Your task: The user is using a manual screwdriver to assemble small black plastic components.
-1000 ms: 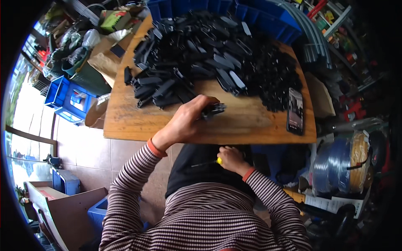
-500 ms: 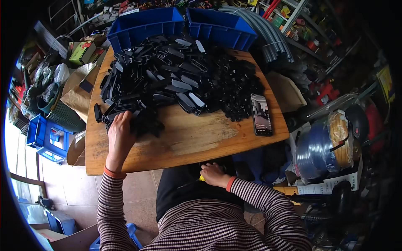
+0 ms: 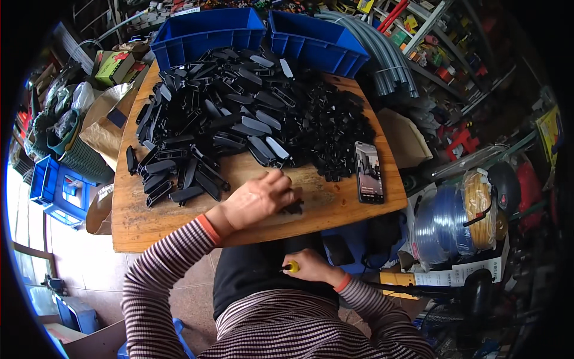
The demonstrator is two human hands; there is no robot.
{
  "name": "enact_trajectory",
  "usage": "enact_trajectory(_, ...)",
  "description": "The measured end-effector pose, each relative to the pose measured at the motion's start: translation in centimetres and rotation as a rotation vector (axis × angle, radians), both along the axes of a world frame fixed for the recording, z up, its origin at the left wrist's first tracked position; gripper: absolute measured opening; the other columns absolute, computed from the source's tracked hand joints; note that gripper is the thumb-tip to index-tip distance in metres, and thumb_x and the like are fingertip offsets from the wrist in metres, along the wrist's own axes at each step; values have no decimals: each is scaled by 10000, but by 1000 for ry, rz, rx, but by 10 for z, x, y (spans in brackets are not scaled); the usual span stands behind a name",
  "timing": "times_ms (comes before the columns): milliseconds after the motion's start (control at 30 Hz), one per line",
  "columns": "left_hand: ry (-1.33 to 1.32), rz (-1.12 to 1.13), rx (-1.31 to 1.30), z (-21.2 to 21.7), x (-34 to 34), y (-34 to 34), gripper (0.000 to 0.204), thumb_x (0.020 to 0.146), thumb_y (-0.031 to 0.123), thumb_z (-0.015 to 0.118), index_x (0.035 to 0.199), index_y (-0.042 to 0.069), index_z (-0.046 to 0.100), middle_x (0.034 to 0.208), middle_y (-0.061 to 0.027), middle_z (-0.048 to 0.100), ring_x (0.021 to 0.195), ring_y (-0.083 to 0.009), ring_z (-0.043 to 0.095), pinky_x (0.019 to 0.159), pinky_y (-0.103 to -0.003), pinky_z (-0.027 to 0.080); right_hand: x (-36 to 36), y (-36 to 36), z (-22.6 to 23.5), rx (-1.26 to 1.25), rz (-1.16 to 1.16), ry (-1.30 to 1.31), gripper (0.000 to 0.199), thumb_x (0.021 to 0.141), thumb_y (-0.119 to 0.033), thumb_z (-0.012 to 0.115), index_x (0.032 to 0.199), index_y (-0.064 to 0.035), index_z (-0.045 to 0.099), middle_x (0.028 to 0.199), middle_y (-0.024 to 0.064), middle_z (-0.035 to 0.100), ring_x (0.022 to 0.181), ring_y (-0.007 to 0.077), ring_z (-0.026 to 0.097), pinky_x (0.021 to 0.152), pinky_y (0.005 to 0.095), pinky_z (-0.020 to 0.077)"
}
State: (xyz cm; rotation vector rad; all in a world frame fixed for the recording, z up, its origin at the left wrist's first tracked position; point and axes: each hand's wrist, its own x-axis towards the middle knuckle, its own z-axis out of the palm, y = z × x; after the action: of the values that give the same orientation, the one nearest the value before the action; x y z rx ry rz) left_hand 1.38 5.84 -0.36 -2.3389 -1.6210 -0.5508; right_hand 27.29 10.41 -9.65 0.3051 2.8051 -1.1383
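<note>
Head view shows the left hand (image 3: 258, 202) lying on the wooden bench (image 3: 137, 224), its grip closed over a small black plastic part (image 3: 294, 207) that sticks out just past the fingertips near the front edge. The right hand (image 3: 311, 266) sits below the bench at the lap, grip closed around a tool with a yellow handle (image 3: 292, 267); the tool's working end is hidden.

Risks, as judged: the held part lies close to the bench's front edge and could slide off into the lap if the grip loosens. The large heap of black plastic parts (image 3: 239, 119), just beyond the left grip, is loosely stacked; a careless sweep of the wrist could push pieces off the left side. The phone (image 3: 369, 172), lying flat to the right of the left grip and close to the heap's edge, could be knocked or buried.

Beyond the heap stand two blue bins (image 3: 263, 30). Cardboard and bags (image 3: 101, 119) crowd the left side; coiled hose (image 3: 442, 221) and a yellow cable reel (image 3: 478, 200) lie right of the bench.
</note>
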Motion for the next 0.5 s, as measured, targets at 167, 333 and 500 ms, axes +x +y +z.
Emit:
enact_trajectory(167,64,-254,-53,-3,-18,-1,460,822,124,570,1280,127,614,1001,-37,559,986,-206,559,773,-304,521,13,21,78,-339,-94,180,153,786,-52,785,880,3,677,810,75,695,719,163,668,641,265,506)
enact_trajectory(333,-66,-244,-231,10,-22,-24,521,789,189,651,1307,149,610,1147,-72,590,1036,-218,578,773,-302,537,1,46,122,-368,-272,328,129,800,-48,777,872,-1,681,796,62,695,710,126,650,646,248,496)
enact_trajectory(500,15,-159,-93,17,-7,-43,507,790,187,648,1291,124,615,1239,-102,582,996,-214,593,766,-308,543,-15,56,121,-307,-421,343,113,811,-47,772,883,-9,693,790,55,690,704,116,639,653,242,493)
